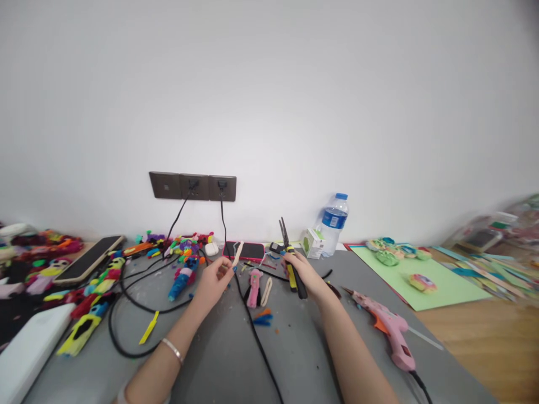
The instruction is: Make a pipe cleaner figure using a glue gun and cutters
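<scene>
My left hand pinches a pale wooden stick, holding it up at a tilt above the grey table. My right hand is wrapped round the black and yellow handles of a pair of pliers, whose jaws point up and away from me. Between the hands lie a small pink figure and another pale stick. A black cable runs across the table between my forearms.
A pink glue gun lies at the right. A water bottle and a small box stand by the wall. Green paper carries craft pieces. Colourful felt toys, a phone and a tablet crowd the left.
</scene>
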The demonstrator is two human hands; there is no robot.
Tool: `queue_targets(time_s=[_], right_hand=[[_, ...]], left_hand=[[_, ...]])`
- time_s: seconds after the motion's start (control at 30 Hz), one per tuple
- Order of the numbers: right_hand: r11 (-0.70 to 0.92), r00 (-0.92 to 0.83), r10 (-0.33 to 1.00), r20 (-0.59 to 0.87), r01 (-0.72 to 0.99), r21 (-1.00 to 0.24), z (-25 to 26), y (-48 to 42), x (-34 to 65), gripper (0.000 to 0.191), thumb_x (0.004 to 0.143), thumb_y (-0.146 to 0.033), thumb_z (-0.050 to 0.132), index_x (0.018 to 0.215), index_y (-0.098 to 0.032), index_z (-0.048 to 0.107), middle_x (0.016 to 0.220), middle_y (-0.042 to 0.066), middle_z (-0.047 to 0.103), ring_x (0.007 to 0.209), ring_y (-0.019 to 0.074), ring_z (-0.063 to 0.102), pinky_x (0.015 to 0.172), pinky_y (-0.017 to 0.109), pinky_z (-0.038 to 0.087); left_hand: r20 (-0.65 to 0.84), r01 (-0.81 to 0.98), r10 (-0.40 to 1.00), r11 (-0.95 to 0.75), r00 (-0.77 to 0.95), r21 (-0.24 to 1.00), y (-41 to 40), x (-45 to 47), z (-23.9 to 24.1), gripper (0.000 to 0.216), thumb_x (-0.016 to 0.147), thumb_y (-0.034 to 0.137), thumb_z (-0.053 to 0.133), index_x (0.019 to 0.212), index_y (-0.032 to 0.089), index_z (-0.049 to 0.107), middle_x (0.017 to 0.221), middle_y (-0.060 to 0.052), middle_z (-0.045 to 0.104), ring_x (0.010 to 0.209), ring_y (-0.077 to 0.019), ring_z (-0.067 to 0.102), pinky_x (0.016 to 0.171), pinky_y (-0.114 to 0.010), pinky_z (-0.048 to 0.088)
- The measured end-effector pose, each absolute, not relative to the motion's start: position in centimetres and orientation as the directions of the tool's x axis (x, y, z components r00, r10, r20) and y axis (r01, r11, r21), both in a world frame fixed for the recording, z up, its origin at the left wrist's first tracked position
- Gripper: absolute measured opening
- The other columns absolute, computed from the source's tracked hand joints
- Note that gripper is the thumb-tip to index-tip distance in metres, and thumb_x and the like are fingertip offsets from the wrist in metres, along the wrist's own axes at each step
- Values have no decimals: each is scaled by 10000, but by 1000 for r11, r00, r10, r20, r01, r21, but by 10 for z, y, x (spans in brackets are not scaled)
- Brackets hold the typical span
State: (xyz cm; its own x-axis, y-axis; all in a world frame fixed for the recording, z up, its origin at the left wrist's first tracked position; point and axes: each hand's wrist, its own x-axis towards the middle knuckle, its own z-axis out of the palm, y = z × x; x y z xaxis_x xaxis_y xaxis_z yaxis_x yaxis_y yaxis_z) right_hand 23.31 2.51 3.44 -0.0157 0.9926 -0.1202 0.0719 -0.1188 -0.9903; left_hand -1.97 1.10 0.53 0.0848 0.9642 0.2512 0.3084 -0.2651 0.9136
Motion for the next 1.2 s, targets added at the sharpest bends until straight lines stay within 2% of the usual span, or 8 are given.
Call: queue_targets(time_s=[0.1,0.2,0.33,0.43,0.9,1.03,1.13,1.2], right_hand=[[-13,143,988,58,453,-891,33,28,238,292,761,-450,544,894,-191,519,820,34,614,741,203,598,672,305,471],[-67,203,970,134,753,-654,33,25,237,413,751,-388,575,1082,-143,551,1078,135,623,1005,287,599,844,360,454],[-232,258,966,30,908,-350,29,22,233,525,762,-398,595,1193,-102,557,1221,208,552,1133,376,532,899,432,429],[-284,287,957,-28,921,-268,24,22,232,540,769,-423,595,1203,-104,561,1227,210,542,1154,385,510,909,449,419],[-293,333,935,123,919,-265,16,22,221,510,842,-447,578,1202,-86,576,1231,232,527,1162,399,470,953,487,370],[73,88,946,312,880,-470,18,22,217,363,868,-296,556,1203,-159,585,1233,154,565,1155,312,496,992,424,377],[497,-261,859,441,634,-593,19,20,210,287,891,-223,520,1164,-192,603,1167,105,629,1122,243,539,993,371,399],[632,-405,774,486,469,-616,19,18,203,258,897,-225,542,1144,-208,616,1123,91,654,1092,232,557,970,370,416]], left_hand=[[263,357,952,-302,156,884,7,-16,8,156,828,326,509,738,207,466,607,42,478,529,-122,429,515,-223,307],[319,459,905,-418,281,784,2,-14,13,171,843,260,468,682,207,443,629,33,438,581,-136,443,570,-243,325],[333,534,855,-511,398,673,0,-13,14,150,834,192,465,696,201,523,739,-13,525,708,-176,516,680,-279,382],[325,554,859,-506,397,661,1,-14,10,158,853,197,467,743,202,580,791,-32,569,736,-188,545,696,-284,396],[299,589,900,-434,317,682,6,-14,1,281,848,215,466,858,179,745,846,-68,642,644,-165,551,604,-275,397],[314,554,894,-446,321,703,8,-15,1,284,816,183,503,914,188,770,849,-74,665,769,-193,598,670,-277,431],[332,546,889,-457,316,702,9,-13,1,284,810,176,512,933,191,768,815,-58,656,703,-172,581,645,-266,425],[353,547,883,-469,311,693,9,-12,1,261,816,179,511,901,183,758,779,-45,642,650,-155,555,613,-255,405]])
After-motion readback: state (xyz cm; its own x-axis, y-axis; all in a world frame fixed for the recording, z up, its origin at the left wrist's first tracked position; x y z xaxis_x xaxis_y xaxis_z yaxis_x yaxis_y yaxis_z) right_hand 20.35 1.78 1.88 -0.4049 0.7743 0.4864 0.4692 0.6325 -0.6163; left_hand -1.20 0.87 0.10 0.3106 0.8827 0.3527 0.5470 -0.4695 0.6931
